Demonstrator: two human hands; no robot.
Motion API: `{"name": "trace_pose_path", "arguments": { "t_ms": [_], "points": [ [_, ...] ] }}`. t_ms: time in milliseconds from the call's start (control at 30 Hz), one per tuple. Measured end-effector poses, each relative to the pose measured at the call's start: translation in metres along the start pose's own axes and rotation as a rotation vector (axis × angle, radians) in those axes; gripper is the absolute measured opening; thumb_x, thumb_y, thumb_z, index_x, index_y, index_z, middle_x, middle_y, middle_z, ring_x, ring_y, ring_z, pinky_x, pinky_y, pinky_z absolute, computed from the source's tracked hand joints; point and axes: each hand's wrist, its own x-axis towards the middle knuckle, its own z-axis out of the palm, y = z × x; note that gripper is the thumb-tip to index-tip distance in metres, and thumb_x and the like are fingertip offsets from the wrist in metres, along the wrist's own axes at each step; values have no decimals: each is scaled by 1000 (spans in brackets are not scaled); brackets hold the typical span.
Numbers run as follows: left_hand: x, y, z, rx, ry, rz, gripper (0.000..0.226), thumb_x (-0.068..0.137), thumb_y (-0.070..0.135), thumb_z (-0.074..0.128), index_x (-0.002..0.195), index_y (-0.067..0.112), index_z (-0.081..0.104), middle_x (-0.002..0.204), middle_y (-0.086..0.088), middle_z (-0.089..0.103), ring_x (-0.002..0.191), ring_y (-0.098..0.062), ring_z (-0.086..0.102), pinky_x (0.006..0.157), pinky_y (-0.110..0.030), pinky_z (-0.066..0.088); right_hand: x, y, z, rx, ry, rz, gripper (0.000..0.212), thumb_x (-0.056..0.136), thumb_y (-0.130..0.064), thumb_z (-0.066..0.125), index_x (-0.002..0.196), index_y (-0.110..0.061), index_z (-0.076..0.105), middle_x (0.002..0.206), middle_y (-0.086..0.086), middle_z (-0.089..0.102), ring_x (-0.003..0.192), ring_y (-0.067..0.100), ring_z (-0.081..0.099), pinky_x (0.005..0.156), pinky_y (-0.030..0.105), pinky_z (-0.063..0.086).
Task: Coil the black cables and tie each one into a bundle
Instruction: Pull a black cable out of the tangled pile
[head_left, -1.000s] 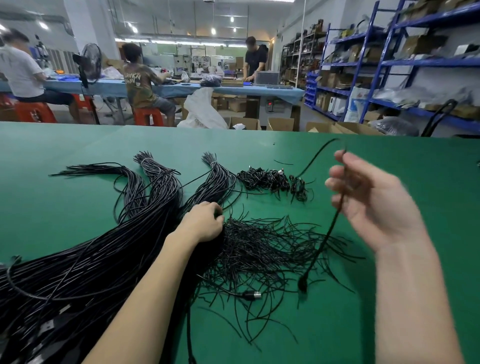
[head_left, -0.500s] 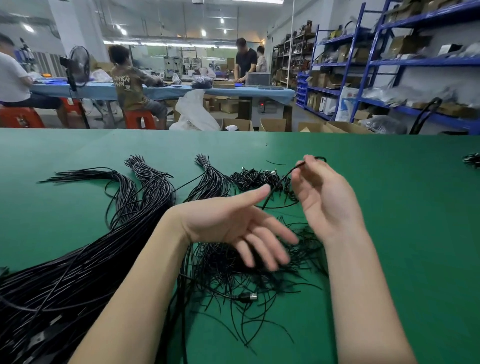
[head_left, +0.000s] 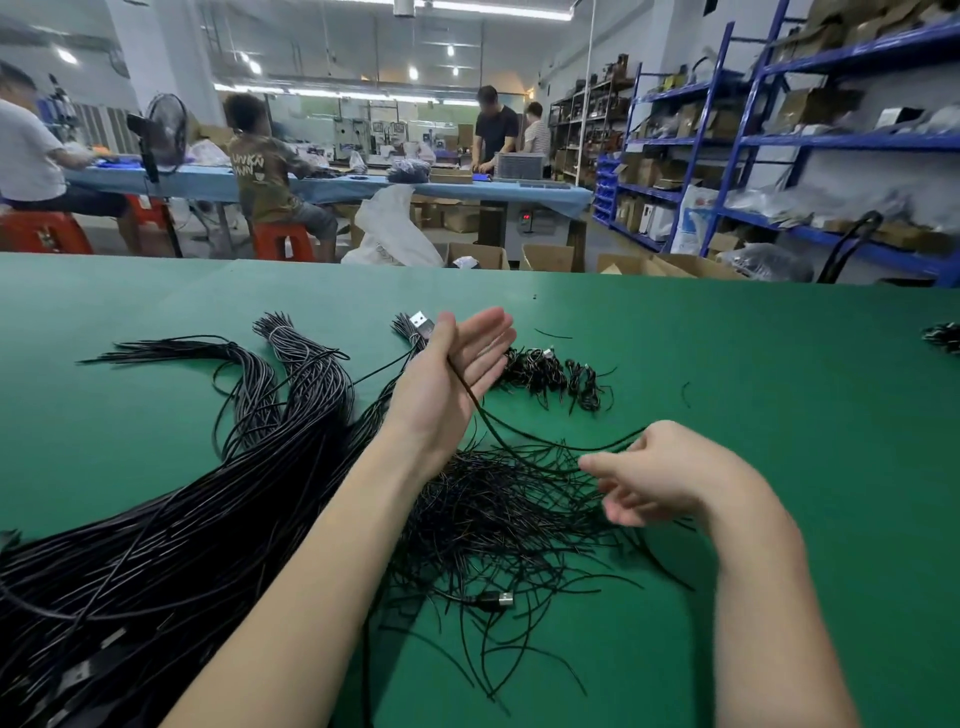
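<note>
One black cable (head_left: 480, 415) runs between both hands above the green table (head_left: 727, 364). My left hand (head_left: 452, 374) is raised palm up with straight fingers. Its thumb pins the cable's USB plug end (head_left: 422, 322) against the palm. From there the cable crosses the palm and loops down to my right hand (head_left: 660, 473), whose curled fingers pinch it low over the table. Beneath the hands lies a heap of thin black ties (head_left: 509, 525). A thick mass of long loose black cables (head_left: 156, 519) fans out on the left.
Several finished small coils (head_left: 550, 371) lie past my left hand, and another bundle (head_left: 946, 338) sits at the right edge. A loose USB plug (head_left: 500, 600) rests among the ties. People work at a blue table (head_left: 363, 187) behind; blue shelving (head_left: 779, 140) stands at the right.
My left hand left the cable pile, rose and turned palm up with the plug end under its thumb. My right hand came down and nearer, drawing the cable into a loop.
</note>
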Motion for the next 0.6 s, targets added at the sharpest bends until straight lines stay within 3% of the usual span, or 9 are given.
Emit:
{"name": "trace_pose_path", "arguments": {
  "t_ms": [33,100,167,333,400,467,600],
  "points": [
    [0,0,2,12,-4,7,52,110,41,23,122,14,66,123,-4,73,119,-15,66,100,-26,53,1,-3,1,-150,76,7,42,90,-41,74,98,0,69,79,7,74,62,20,68,67,36,62],
    [1,1,4,11,-9,19,55,110,44,20,122,16,66,122,-4,73,119,-15,66,99,-27,54,-2,-12,4,-369,307,-88,52,77,-67,75,80,-16,64,85,-1,72,69,17,63,65,31,53],
    [1,2,4,2,-3,29,57,110,46,18,122,16,65,121,-3,73,119,-14,66,98,-27,54,-7,-18,8,-400,450,-261,53,69,-78,72,72,-27,60,77,-12,67,72,9,60,60,27,43],
    [2,1,1,70,13,53,59,109,50,15,123,20,65,122,1,73,118,-12,66,98,-28,51,-5,-27,29,-265,240,-571,45,72,-84,60,78,-42,73,59,-28,57,61,-4,52,57,25,37],
    [3,0,2,77,3,64,60,108,50,14,124,21,64,123,2,73,120,-11,65,101,-29,49,-2,-31,37,-273,178,-670,33,77,-76,62,79,-45,73,67,-29,62,64,-4,55,60,26,41],
    [3,0,3,91,-28,61,60,108,51,14,127,21,63,127,2,71,124,-11,62,108,-31,45,1,-33,47,-219,153,-771,21,92,-52,64,81,-38,74,76,-20,68,63,-2,56,63,27,43],
    [-2,0,4,188,-179,10,60,107,50,13,141,19,52,143,3,60,137,-6,48,118,-29,31,9,-29,58,99,-86,-764,24,104,-30,55,84,-25,67,61,-6,60,50,11,58,60,28,49]
  ]
}}
